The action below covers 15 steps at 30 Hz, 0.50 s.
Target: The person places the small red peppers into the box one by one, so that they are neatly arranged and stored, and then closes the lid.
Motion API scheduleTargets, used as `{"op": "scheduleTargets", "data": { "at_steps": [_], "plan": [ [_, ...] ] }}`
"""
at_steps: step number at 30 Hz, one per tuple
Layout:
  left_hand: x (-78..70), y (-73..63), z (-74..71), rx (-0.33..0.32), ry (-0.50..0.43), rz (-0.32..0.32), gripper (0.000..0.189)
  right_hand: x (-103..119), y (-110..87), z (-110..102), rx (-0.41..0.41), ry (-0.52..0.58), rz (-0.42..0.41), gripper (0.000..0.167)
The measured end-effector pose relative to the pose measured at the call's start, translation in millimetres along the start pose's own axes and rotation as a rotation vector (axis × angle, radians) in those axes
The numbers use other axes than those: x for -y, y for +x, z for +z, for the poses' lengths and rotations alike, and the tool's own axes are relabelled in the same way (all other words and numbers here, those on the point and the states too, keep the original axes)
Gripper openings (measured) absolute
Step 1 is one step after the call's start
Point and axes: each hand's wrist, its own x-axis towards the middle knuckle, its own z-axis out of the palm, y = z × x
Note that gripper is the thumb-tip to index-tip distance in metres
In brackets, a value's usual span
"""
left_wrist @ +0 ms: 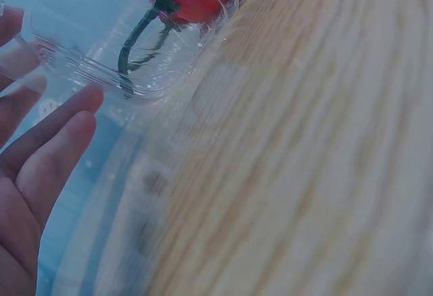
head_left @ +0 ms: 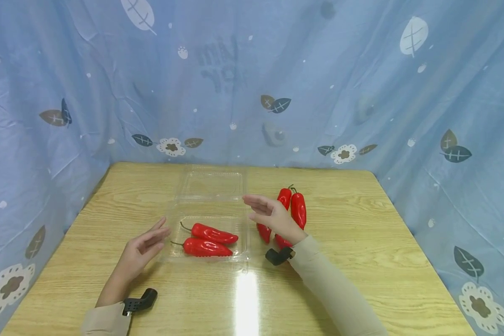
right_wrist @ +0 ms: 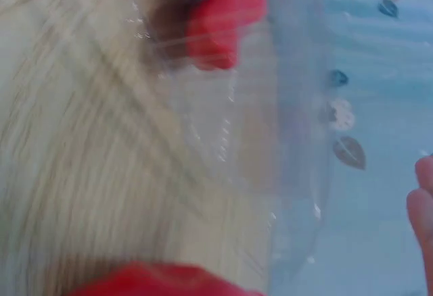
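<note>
A clear plastic clamshell box (head_left: pixel 248 233) stands with its lid (head_left: pixel 212 184) folded back away from me. Inside its base lie two red peppers, the upper pepper (head_left: pixel 214 233) and the lower pepper (head_left: pixel 207 248), stems toward the left. My left hand (head_left: pixel 140 249) is at the box's left side, fingers extended and holding nothing; the left wrist view has its fingers (left_wrist: pixel 57 147) right at the clear wall. Over the box's right edge my right hand (head_left: pixel 275 217) reaches with straight fingers and nothing in it, partly covering the loose red peppers (head_left: pixel 298 210) on the right.
The wooden table (head_left: pixel 361 261) carries everything, and a patterned blue cloth (head_left: pixel 252 70) hangs behind and along both sides. Each wrist wears a black camera mount, the left mount (head_left: pixel 139 302) and the right mount (head_left: pixel 279 255).
</note>
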Motion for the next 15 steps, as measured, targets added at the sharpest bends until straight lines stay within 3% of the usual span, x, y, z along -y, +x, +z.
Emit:
{"op": "scheduleTargets", "data": {
  "at_steps": [9,15],
  "plan": [
    [1.2,1.2,-0.6,-0.006,0.016,-0.011,0.032,-3.5,-34.8,-23.3,-0.136,0.059,0.048,0.05],
    [0.1,1.3,-1.2,0.001,0.021,-0.031,0.032,-11.7,-63.3,-26.7,-0.222,0.081,0.112,0.05]
  ]
}}
